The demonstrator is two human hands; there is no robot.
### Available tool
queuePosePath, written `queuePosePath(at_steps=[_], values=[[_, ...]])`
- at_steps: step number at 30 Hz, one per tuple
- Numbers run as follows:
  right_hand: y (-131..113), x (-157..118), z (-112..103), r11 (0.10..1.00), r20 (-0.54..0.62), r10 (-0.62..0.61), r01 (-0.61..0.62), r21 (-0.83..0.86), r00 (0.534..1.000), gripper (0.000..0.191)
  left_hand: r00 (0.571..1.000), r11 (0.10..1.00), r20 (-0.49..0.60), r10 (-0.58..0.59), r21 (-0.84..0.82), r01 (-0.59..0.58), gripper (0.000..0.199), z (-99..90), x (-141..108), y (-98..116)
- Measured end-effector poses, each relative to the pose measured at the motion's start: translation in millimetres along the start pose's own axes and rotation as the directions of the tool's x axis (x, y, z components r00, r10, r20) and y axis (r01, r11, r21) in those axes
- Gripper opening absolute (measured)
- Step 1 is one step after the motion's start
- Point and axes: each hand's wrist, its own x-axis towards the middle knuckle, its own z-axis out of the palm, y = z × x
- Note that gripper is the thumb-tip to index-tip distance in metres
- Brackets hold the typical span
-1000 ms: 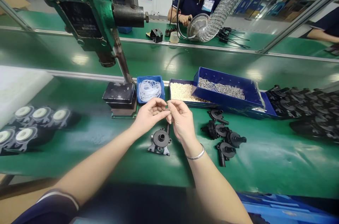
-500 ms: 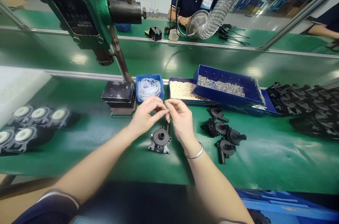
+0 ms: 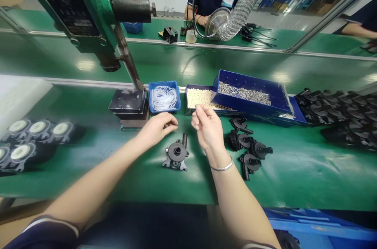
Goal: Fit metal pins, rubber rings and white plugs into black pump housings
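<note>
My left hand (image 3: 157,129) hovers left of the black pump housing (image 3: 177,151), fingers curled and thumb slightly apart, holding nothing I can see. On the right, my right hand (image 3: 207,125) is closed in a pinch in front of the bin of small cream pieces (image 3: 198,96); whatever sits between its fingertips is too small to name. The pump housing lies on the green bench (image 3: 132,182) between my forearms, its side pipe pointing away from me. A small metallic dot shows at its left lug. Neither hand touches it.
A blue bin (image 3: 178,105) holds white rings. A tilted blue bin (image 3: 250,108) of metal screws rests over the cream pieces. Several black housings (image 3: 250,162) lie at right, white-topped parts (image 3: 38,127) at left. A green press (image 3: 79,17) overhangs; a co-worker (image 3: 203,9) sits opposite.
My hands were together at the fingertips above the pump housing. They have since parted, the right hand moving right and the left hand slightly left. The housing's pipe is now uncovered.
</note>
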Motion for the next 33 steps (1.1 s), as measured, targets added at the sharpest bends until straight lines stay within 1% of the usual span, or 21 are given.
queuePosePath(at_steps=[1, 2, 3, 5, 8, 11, 13, 14, 16, 18, 20, 22, 24, 26, 28, 29, 31, 33], values=[[-2, 2, -2, 0.997, -0.001, 0.050, -0.050, 0.051, 0.999, 0.028, 0.994, 0.999, 0.106, 0.024, 0.021, -0.026, 0.007, 0.4, 1, -4], [-3, 3, -3, 0.991, 0.005, 0.099, -0.099, 0.094, 0.995, 0.029, 0.979, 0.998, 0.194, 0.058, 0.027, -0.065, 0.009, 1.7, 2, -8], [-3, 4, -4, 0.982, 0.012, 0.143, -0.143, 0.126, 0.990, 0.030, 0.960, 0.994, 0.261, 0.096, 0.023, -0.106, 0.012, 3.7, 4, -11], [-3, 5, -5, 0.967, 0.022, 0.199, -0.200, 0.160, 0.980, 0.031, 0.924, 0.984, 0.345, 0.164, 0.008, -0.177, 0.018, 9.0, 11, -17], [-2, 5, -6, 0.959, 0.032, 0.225, -0.228, 0.171, 0.974, 0.030, 0.888, 0.966, 0.403, 0.219, 0.038, -0.256, 0.020, 18.0, 23, -22], [-3, 6, -7, 0.954, 0.047, 0.244, -0.248, 0.166, 0.969, 0.027, 0.867, 0.939, 0.432, 0.248, 0.113, -0.324, 0.008, 25.4, 32, -22], [-3, 7, -8, 0.957, 0.050, 0.245, -0.249, 0.146, 0.968, 0.025, 0.861, 0.932, 0.444, 0.249, 0.133, -0.338, 0.004, 28.0, 35, -20], [-3, 7, -9, 0.961, 0.048, 0.241, -0.246, 0.129, 0.969, 0.024, 0.863, 0.929, 0.444, 0.243, 0.150, -0.339, 0.006, 28.2, 35, -20], [-3, 8, -10, 0.968, 0.039, 0.233, -0.236, 0.088, 0.972, 0.023, 0.880, 0.914, 0.424, 0.213, 0.231, -0.333, 0.011, 26.2, 34, -20], [-3, 8, -11, 0.972, 0.029, 0.227, -0.229, 0.053, 0.973, 0.023, 0.904, 0.893, 0.391, 0.170, 0.327, -0.310, 0.018, 20.6, 30, -20], [-3, 8, -11, 0.974, 0.028, 0.221, -0.222, 0.034, 0.975, 0.023, 0.929, 0.888, 0.339, 0.148, 0.369, -0.276, 0.020, 12.3, 24, -19], [-3, 7, -10, 0.976, 0.034, 0.217, -0.218, 0.029, 0.976, 0.024, 0.952, 0.923, 0.255, 0.166, 0.301, -0.241, 0.019, 3.1, 17, -14], [-3, 7, -9, 0.976, 0.039, 0.216, -0.217, 0.029, 0.976, 0.025, 0.978, 0.973, 0.139, 0.156, 0.147, -0.176, 0.018, -4.6, 9, -4], [-3, 7, -9, 0.975, 0.039, 0.219, -0.220, 0.038, 0.975, 0.027, 0.996, 0.996, 0.057, 0.066, -0.057, -0.063, 0.014, -8.7, 1, 9], [-3, 7, -9, 0.974, 0.033, 0.219, -0.220, 0.057, 0.975, 0.030, 0.997, 0.973, 0.050, -0.052, -0.223, 0.062, 0.011, -9.1, -8, 19], [-3, 8, -9, 0.974, 0.030, 0.217, -0.218, 0.065, 0.976, 0.030, 0.994, 0.957, 0.056, -0.091, -0.270, 0.103, 0.011, -8.4, -12, 22], [-4, 8, -10, 0.974, 0.027, 0.213, -0.214, 0.079, 0.977, 0.029, 0.991, 0.952, 0.067, -0.114, -0.277, 0.128, 0.011, -6.3, -18, 25], [-4, 8, -10, 0.973, 0.028, 0.214, -0.216, 0.083, 0.976, 0.029, 0.996, 0.975, 0.063, -0.071, -0.208, 0.082, 0.008, -4.9, -22, 24]])
